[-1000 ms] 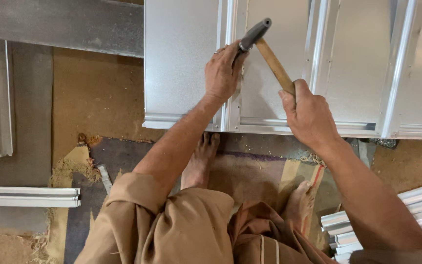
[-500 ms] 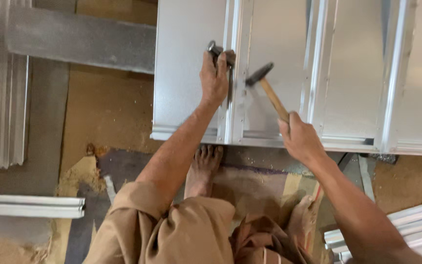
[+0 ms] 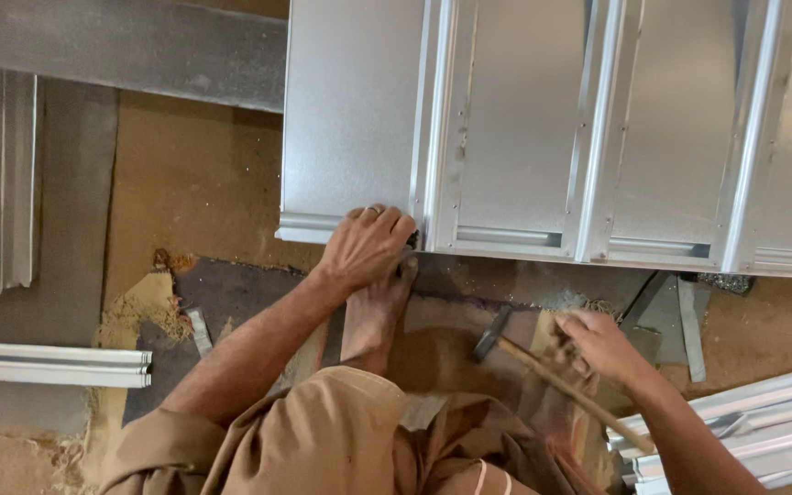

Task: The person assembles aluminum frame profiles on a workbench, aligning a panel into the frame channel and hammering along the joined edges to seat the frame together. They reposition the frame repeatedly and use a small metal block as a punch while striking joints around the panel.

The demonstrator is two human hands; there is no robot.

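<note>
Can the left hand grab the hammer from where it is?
Probably not without letting go: the left hand grips the metal panel's edge, and the hammer lies beyond the foot, in the right hand.

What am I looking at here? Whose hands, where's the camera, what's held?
There is no machine: a person works with bare hands. The single camera sits on their head and looks down, so you see their own arms, lap and a bare foot. On the floor lie joined metal panels, with loose metal strips on the left. The left hand grips the near edge of the panels at a seam. The right hand holds a hammer by its wooden handle, low, off the panels. Sawdust covers part of the floor.
</note>
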